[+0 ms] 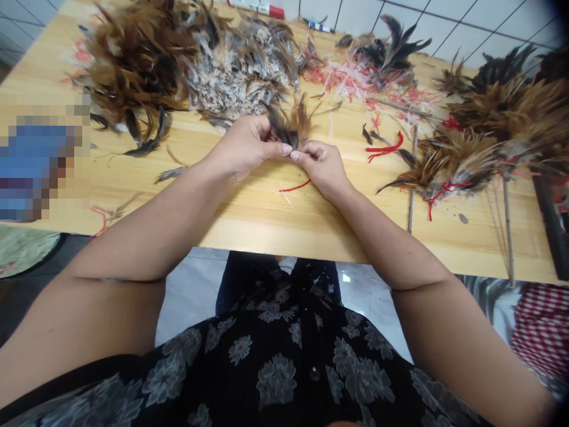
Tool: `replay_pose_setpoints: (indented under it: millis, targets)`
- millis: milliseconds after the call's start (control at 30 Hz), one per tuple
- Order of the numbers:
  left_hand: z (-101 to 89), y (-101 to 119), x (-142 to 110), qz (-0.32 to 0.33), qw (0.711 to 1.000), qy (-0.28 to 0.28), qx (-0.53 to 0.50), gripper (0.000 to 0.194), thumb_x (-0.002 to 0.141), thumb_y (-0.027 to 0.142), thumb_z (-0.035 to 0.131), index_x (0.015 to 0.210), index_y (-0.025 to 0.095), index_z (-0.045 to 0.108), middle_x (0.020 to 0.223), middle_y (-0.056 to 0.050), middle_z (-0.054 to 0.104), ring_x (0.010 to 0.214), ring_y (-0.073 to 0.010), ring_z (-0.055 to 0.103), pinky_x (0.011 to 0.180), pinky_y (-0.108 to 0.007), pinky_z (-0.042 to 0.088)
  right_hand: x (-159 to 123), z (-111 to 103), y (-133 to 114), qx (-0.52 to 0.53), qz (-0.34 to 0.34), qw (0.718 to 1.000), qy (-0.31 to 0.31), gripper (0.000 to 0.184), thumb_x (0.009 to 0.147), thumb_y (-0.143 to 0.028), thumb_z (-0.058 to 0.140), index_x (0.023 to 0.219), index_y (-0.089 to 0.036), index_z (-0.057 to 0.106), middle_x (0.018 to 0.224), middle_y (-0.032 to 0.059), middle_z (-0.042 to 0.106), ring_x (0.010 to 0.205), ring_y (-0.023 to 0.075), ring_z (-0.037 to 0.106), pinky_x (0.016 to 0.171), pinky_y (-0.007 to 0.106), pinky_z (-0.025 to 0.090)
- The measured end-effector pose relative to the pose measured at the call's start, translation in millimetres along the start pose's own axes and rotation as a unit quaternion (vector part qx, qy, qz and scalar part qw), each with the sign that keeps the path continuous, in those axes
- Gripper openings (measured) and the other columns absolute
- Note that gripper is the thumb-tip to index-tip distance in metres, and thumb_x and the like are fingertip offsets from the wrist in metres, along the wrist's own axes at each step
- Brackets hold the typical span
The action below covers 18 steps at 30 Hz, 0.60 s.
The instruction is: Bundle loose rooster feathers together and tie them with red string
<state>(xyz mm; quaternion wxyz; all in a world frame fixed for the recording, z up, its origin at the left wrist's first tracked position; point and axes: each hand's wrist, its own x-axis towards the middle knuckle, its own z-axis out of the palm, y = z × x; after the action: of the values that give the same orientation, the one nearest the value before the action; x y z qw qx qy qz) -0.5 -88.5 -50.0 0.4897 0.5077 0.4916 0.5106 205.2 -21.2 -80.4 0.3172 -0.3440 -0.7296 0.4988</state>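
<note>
Between my two hands, over the middle of the table, is a small bunch of brown and dark feathers (pixel 299 121), its tips pointing away from me. My left hand (pixel 251 145) pinches the bunch near its base, thumb against fingers. From the other side, my right hand (pixel 323 167) closes on the same base, the two thumb tips almost meeting. The quill ends are hidden by my fingers. A short red string (pixel 296 186) lies on the wood just below my hands.
Piles of brown feathers (pixel 137 53) and grey-white feathers (pixel 240 65) spread at the back left. Pink and red string scraps (pixel 342 77) lie behind my right hand. Feather bundles tied with red string (pixel 453 160) and thin sticks (pixel 508 231) occupy the right. Markers (pixel 258 8) lie at the wall.
</note>
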Motion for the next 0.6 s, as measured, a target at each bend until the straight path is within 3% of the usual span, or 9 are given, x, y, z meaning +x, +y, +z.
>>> replay_pose_setpoints:
  millis: [100, 167, 267, 333, 467, 533, 600]
  targets:
    - [-1.9, 11, -2, -0.006, 0.998, 0.020, 0.053, 0.034, 0.076, 0.034, 0.110, 0.086, 0.026, 0.079, 0.089, -0.002, 0.080, 0.100, -0.0277, 0.074, 0.091, -0.041, 0.055, 0, 0, 0, 0.002, -0.003, 1.000, 0.001, 0.067, 0.095, -0.076, 0.103, 0.078, -0.024, 0.064, 0.074, -0.0052, 0.054, 0.078, 0.0140, 0.048, 0.075, 0.031, 0.041]
    - [-10.3, 27, -7, 0.013, 0.990, 0.070, 0.122, 0.032, 0.076, 0.035, 0.108, 0.084, 0.028, 0.078, 0.092, -0.001, 0.080, 0.097, -0.0270, 0.071, 0.093, -0.042, 0.055, 0, -1, 1, 0.010, -0.008, 1.000, 0.010, 0.064, 0.097, -0.075, 0.101, 0.081, -0.024, 0.066, 0.076, -0.0050, 0.056, 0.079, 0.0139, 0.049, 0.076, 0.031, 0.042]
    - [-33.5, 61, -21, 0.038, 0.937, 0.204, 0.281, 0.025, 0.083, 0.025, 0.101, 0.084, 0.027, 0.076, 0.095, -0.004, 0.079, 0.095, -0.0267, 0.068, 0.102, -0.045, 0.057, -2, -2, 5, 0.019, -0.014, 0.999, 0.026, 0.058, 0.103, -0.072, 0.096, 0.086, -0.023, 0.071, 0.078, -0.0039, 0.058, 0.079, 0.0140, 0.049, 0.076, 0.032, 0.040]
    - [-50.1, 82, -32, -0.010, 0.897, 0.223, 0.382, 0.019, 0.091, 0.019, 0.092, 0.085, 0.025, 0.075, 0.093, -0.004, 0.074, 0.095, -0.0270, 0.065, 0.110, -0.047, 0.058, -3, -3, 7, 0.020, -0.017, 0.999, 0.034, 0.054, 0.107, -0.070, 0.093, 0.090, -0.023, 0.073, 0.080, -0.0035, 0.058, 0.079, 0.0143, 0.049, 0.077, 0.032, 0.039]
    - [-68.1, 97, -36, -0.128, 0.825, 0.182, 0.520, 0.028, 0.097, 0.009, 0.080, 0.079, 0.025, 0.065, 0.083, -0.001, 0.058, 0.098, -0.0289, 0.060, 0.119, -0.045, 0.054, -3, -5, 10, 0.018, -0.026, 0.999, 0.041, 0.048, 0.111, -0.064, 0.091, 0.092, -0.023, 0.074, 0.079, -0.0041, 0.055, 0.079, 0.0143, 0.046, 0.076, 0.032, 0.037]
    - [-69.9, 89, -29, -0.165, 0.797, 0.163, 0.558, 0.040, 0.100, 0.011, 0.085, 0.072, 0.027, 0.060, 0.077, 0.000, 0.049, 0.100, -0.0304, 0.059, 0.116, -0.043, 0.052, -3, -6, 11, 0.018, -0.030, 0.998, 0.044, 0.048, 0.111, -0.063, 0.091, 0.091, -0.023, 0.074, 0.078, -0.0047, 0.054, 0.078, 0.0141, 0.045, 0.076, 0.033, 0.036]
    - [-71.4, 74, -20, -0.186, 0.794, 0.160, 0.557, 0.050, 0.099, 0.020, 0.095, 0.066, 0.028, 0.057, 0.075, -0.001, 0.047, 0.105, -0.0328, 0.061, 0.116, -0.042, 0.049, -3, -5, 10, 0.017, -0.030, 0.998, 0.046, 0.050, 0.109, -0.066, 0.092, 0.091, -0.023, 0.074, 0.077, -0.0049, 0.055, 0.077, 0.0141, 0.045, 0.075, 0.032, 0.036]
